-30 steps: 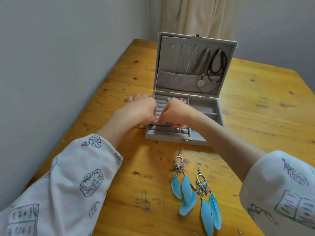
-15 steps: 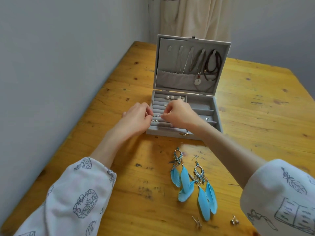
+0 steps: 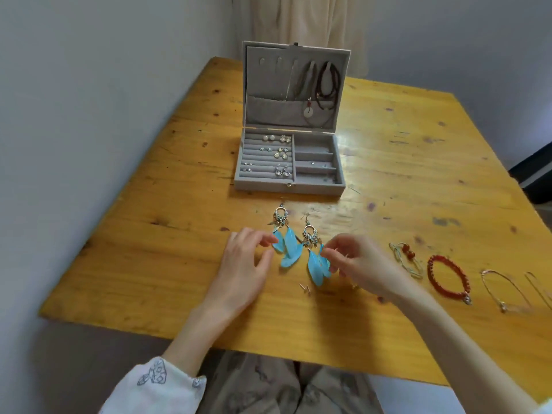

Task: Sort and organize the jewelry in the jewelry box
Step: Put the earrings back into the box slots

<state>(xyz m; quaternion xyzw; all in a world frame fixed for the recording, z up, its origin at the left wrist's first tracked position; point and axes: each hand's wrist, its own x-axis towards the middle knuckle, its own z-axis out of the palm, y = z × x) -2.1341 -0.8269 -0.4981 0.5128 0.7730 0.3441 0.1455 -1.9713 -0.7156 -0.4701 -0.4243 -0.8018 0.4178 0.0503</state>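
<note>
Jewelry box [image 3: 289,162] sits open at upper centre of the head view, studs lined up in its left rows. Your hands were in there a second ago; now both have come back to the lower middle of the frame. Your left hand [image 3: 243,265] hovers with loose, spread fingers just beside the left feather earring [image 3: 285,243], holding nothing. Your right hand [image 3: 357,262] curls its fingertips at the right feather earring [image 3: 315,258]; whether it pinches the feather, I cannot tell. So the studs look done and the feather pair comes next. Bracelets [image 3: 448,276] wait at right.
</note>
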